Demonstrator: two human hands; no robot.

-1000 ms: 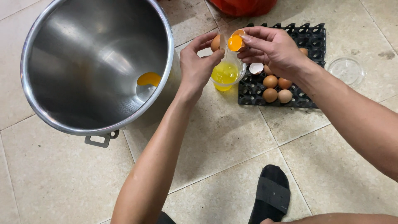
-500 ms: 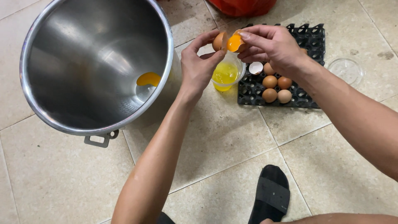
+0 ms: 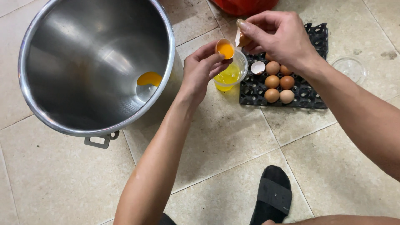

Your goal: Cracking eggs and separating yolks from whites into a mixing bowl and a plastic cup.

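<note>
Head view looked down on a tiled floor (image 3: 225, 137) where the person worked. Left hand (image 3: 200, 71) was closed around a half eggshell (image 3: 225, 48) held upright like a little cup, with a yolk (image 3: 226, 51) sitting in it; keeping the open side up is what kept the yolk from sliding out. It was held right above the rim of a small clear cup (image 3: 231, 75) of yellow liquid, so that anything running off the shell would land in the cup. Right hand (image 3: 279, 37) was pinched on the other shell half (image 3: 242, 39), tilted and held just beside the first, over the same cup; whether anything was left in it could not be told.

Just left of the left hand stood a large steel pot (image 3: 96, 66), tipped toward the camera, with one yolk (image 3: 149, 78) lying at its bottom. Right of the cup lay a black egg tray (image 3: 308, 96) on the floor, holding several whole brown eggs (image 3: 273, 81) bunched in its near-left corner and an emptied shell (image 3: 257, 67) set open side up in a cell. A clear round lid (image 3: 349, 68) lay well to the right of the tray. Something red (image 3: 241, 6) showed at the top edge, too cropped to identify. A black sandal (image 3: 273, 193) rested on the floor near the bottom.
</note>
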